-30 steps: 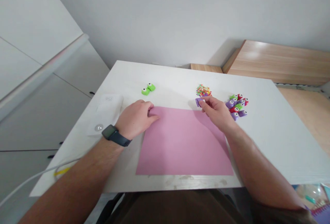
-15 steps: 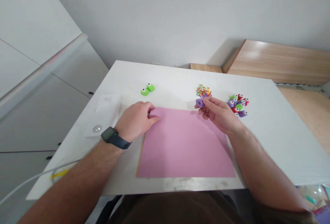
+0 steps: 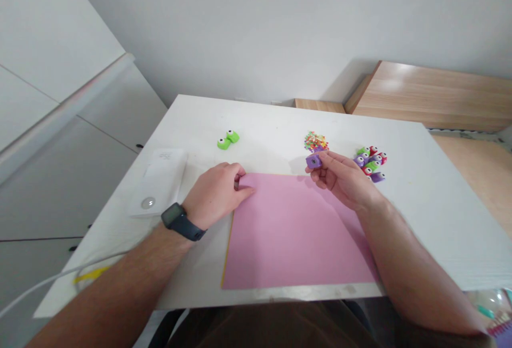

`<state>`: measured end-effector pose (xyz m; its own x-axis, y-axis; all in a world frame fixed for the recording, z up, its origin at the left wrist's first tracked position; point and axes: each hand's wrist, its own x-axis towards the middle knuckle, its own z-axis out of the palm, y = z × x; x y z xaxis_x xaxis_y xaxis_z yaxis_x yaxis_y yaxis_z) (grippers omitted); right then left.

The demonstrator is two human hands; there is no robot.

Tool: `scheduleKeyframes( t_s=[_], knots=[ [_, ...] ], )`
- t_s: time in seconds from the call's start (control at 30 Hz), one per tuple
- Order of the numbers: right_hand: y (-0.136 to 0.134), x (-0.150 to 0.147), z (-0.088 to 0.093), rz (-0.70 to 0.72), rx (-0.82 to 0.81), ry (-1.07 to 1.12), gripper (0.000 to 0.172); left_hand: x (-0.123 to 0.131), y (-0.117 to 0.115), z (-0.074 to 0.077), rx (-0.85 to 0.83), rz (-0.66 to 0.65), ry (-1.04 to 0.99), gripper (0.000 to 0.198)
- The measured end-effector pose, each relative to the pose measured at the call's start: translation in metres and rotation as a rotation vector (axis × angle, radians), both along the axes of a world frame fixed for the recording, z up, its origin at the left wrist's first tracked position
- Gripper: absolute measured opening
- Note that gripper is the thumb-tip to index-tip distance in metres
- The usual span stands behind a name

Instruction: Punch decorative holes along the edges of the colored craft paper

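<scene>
A pink paper sheet (image 3: 296, 230) with a yellow edge beneath its left side lies flat on the white table. At its far left corner is my left hand (image 3: 218, 190), thumb on the sheet and curled fingers at the edge. Over the far right part of the sheet, my right hand (image 3: 340, 174) pinches a small purple toy block (image 3: 314, 161) with a hole in the face turned towards me. Just beyond it lies a pile of tiny colourful pieces (image 3: 316, 141). Right of that hand sits a cluster of red, green and purple googly-eyed toys (image 3: 372, 162).
Two green googly-eyed toys (image 3: 228, 139) stand towards the back left. A flat white box (image 3: 160, 182) with a round silver spot lies on the left, near a white cable (image 3: 96, 260) and a yellow strip (image 3: 91, 275). A wooden panel (image 3: 432, 94) rises behind the right side.
The pink sheet has shifted slightly right and towards me, my left hand moving with its corner. In my right hand the purple block has turned a little.
</scene>
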<state>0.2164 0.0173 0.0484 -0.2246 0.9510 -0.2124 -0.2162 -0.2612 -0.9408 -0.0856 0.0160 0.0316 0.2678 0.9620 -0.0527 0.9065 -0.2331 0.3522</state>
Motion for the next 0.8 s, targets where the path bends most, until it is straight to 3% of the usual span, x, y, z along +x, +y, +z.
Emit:
scheduleKeyframes(
  t_s=[0.43, 0.57, 0.8],
  knots=[
    [-0.0022, -0.0026, -0.003, 0.003, 0.01, -0.048, 0.024, 0.009, -0.0057, 0.0052, 0.025, -0.007, -0.065, 0.026],
    [-0.0021, -0.0008, -0.0059, -0.012, 0.055, -0.073, 0.024, 0.0079, -0.0049, 0.0057, -0.038, 0.022, -0.122, 0.023],
    [-0.0047, 0.0019, -0.0031, 0.021, 0.126, -0.181, 0.038, 0.0052, -0.001, 0.0051, -0.095, 0.072, -0.292, 0.024]
  ],
)
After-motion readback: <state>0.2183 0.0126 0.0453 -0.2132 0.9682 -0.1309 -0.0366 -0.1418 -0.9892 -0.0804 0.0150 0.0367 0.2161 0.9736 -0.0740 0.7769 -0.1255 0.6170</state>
